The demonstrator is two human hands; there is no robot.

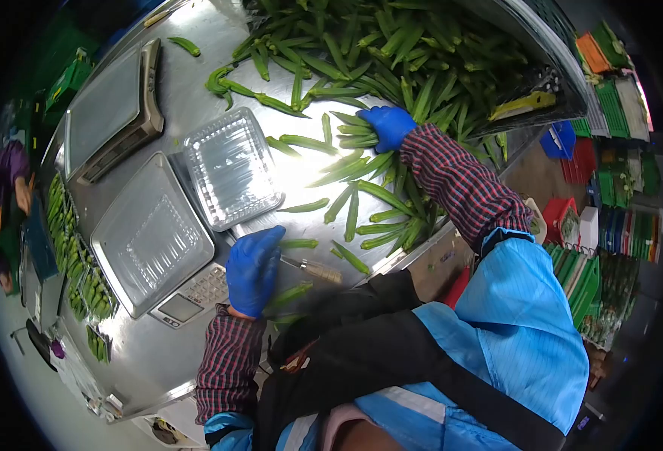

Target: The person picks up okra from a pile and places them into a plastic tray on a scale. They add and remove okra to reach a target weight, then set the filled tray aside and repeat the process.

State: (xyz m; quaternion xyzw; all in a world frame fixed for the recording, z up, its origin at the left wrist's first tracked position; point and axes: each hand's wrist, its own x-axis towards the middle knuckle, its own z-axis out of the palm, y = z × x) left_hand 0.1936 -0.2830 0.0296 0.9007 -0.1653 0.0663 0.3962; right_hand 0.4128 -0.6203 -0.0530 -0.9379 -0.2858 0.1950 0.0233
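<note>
Clear tray [232, 169] on desk [203, 79], just far of L hand [252, 272]; L grip: can't tell. Small open room b/w tray & R hand [388, 129], clamped on few green pods [356, 135]. Pod pile [421, 56] reaches near R edge.

A produce-packing room: steel table [211, 71], weighing scales [104, 109] (two of them), clear trays [233, 169], stacked crates [578, 284]

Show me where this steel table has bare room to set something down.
One bare patch of the steel table lies between the farther scale, the clear tray beside it and the okra heap. Another lies between the nearer scale, the packed okra and the left sleeve. Around the right hand it's crowded.
</note>
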